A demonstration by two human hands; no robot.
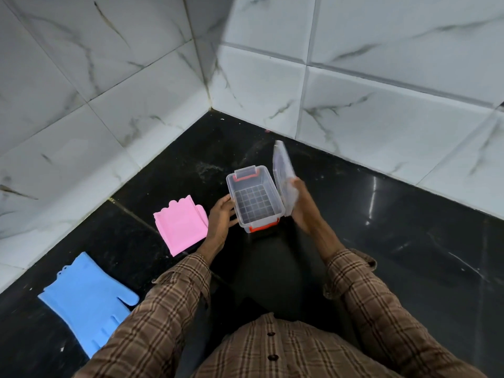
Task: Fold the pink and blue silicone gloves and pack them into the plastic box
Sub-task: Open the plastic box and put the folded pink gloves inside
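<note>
A clear plastic box (270, 211) with orange latches stands open on the black floor, nothing inside it. My left hand (221, 216) holds the box's left wall. My right hand (301, 205) grips the clear lid (283, 170), which stands on edge at the box's right side. The pink glove (180, 225) lies folded into a square just left of my left hand. Spread flat near the left wall, the blue glove (87, 298) points its fingers toward me.
White marble-look tiled walls (136, 105) meet in a corner behind the box. The floor (395, 227) is glossy black tile. My dark-trousered knee (272, 268) sits directly below the box, and my plaid sleeves fill the lower frame.
</note>
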